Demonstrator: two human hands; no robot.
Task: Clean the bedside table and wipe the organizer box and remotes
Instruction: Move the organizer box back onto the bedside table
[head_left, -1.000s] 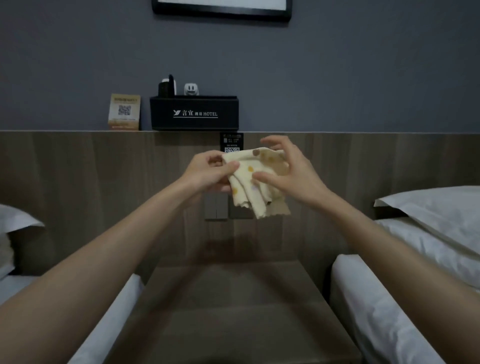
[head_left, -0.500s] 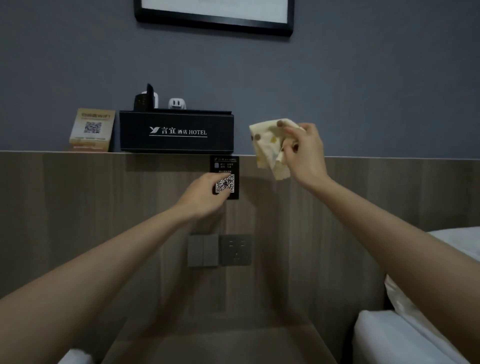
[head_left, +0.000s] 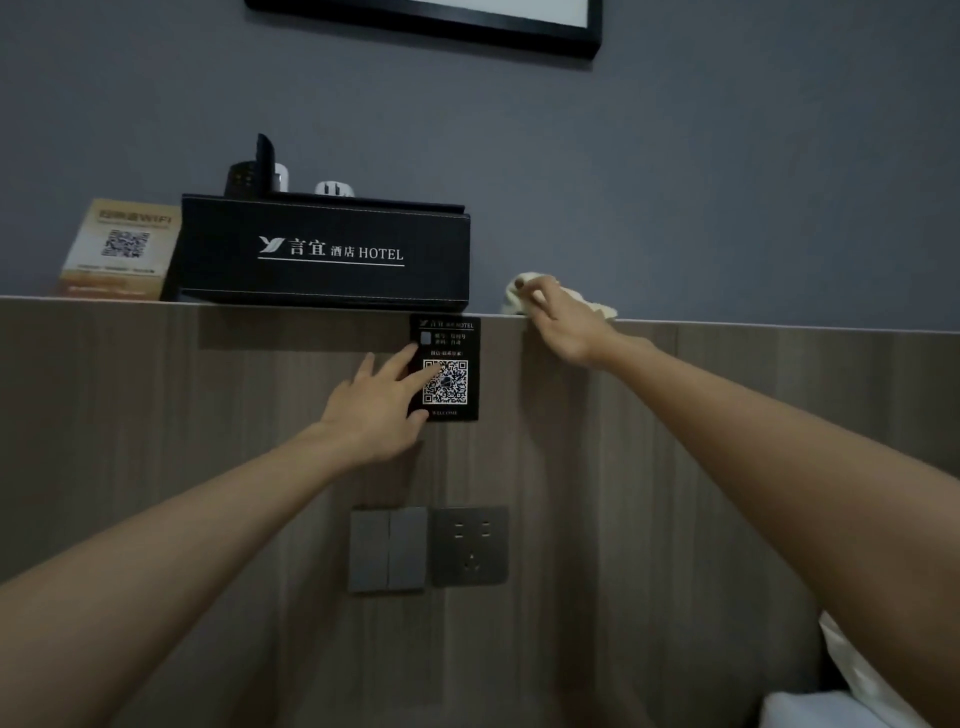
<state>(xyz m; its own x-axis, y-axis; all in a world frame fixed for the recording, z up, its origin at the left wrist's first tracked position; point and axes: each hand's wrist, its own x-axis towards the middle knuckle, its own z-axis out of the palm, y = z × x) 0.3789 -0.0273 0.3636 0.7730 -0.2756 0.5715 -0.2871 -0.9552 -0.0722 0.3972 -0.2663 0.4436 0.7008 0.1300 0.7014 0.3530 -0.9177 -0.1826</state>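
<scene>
The black organizer box (head_left: 322, 249) with white HOTEL lettering stands on the wooden headboard ledge (head_left: 779, 326). A black remote (head_left: 244, 176) sticks up from its left end, with two white items beside it. My right hand (head_left: 566, 327) lies over a cream spotted cloth (head_left: 602, 310) and presses it onto the ledge, just right of the box. My left hand (head_left: 374, 410) is spread flat on the wood panel below the box, its fingertips touching a black QR plaque (head_left: 452, 384). The bedside table is out of view.
A tan WiFi card (head_left: 122, 249) leans on the wall left of the box. A double light switch (head_left: 387, 548) and a socket (head_left: 470, 545) sit low on the panel. A framed picture (head_left: 519, 31) hangs above. White bedding (head_left: 857, 691) shows at the bottom right.
My left hand released the cloth and moved to the QR plaque. My right hand carried the cloth up and set it down on the ledge. The view tilted up, off the bedside table.
</scene>
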